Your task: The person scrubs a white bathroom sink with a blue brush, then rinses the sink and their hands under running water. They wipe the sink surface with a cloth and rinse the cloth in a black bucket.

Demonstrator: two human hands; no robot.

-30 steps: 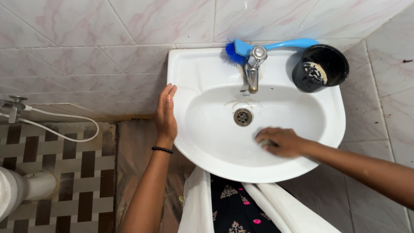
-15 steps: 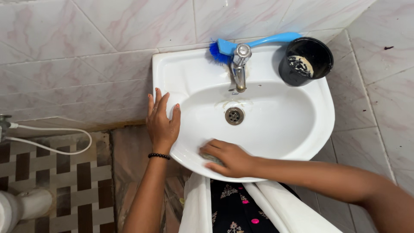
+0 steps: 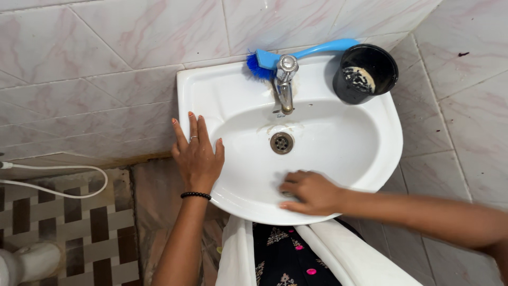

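Sink (image 3: 338, 159) of white ceramic hangs from the tiled wall, its oval basin filling the middle of the view, with the metal drain (image 3: 281, 143) at the centre and the tap (image 3: 286, 87) on the far ledge. At the near side of the basin, the right hand (image 3: 312, 191) lies palm down with fingers curled over something small and dark pressed to the ceramic, probably a scrub pad; too little of it shows to be sure. The left hand (image 3: 197, 156) rests flat and spread on the left rim, gripping nothing, a black bead bracelet (image 3: 196, 195) at its wrist. Scrubbing here goes best, by my judgement, with firm even pressure in short overlapping strokes along the near curve, the left hand bracing the rim so the body stays steady; the yellowish stain just far of the drain looks to need the most work. On the far ledge, behind the tap, lies a blue brush (image 3: 296, 53) with its bristles to the left. At the far right corner stands a black cup (image 3: 365, 74), open-topped, holding a pale lump mottled with dark, which I cannot identify. Down at the left, a white hose (image 3: 53, 180) loops over the patterned floor tiles (image 3: 79, 222).
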